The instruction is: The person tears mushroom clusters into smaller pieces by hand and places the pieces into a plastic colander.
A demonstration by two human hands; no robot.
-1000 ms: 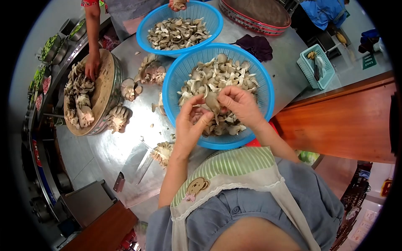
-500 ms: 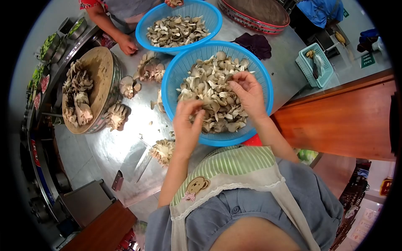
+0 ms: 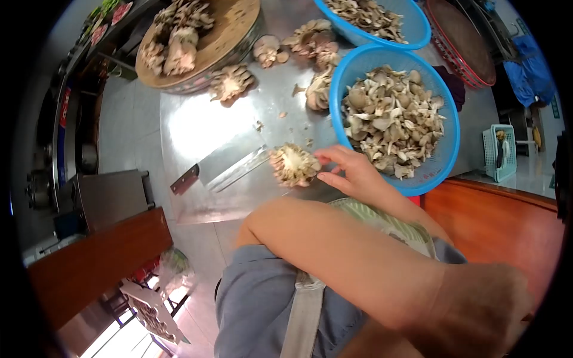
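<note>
A cluster of oyster mushrooms lies stem side up on the metal table. My right hand reaches it from the right, thumb and fingers apart. The fingertips are at the cluster's edge; whether they touch is hard to tell. My left arm is bent across my body, and my left hand is a blur close to the camera at lower right, its fingers not readable. Beyond my right hand stands a blue plastic basket holding loose torn mushrooms. A cleaver with a dark handle lies left of the cluster.
More mushroom clusters lie along the far side of the metal table. A round wooden board bears a large bunch at upper left. A second blue basket stands behind the first, beside a red-rimmed round sieve.
My right hand has left the basket and come down beside the cluster. My left hand has risen from the basket towards the camera. The view has swung left.
</note>
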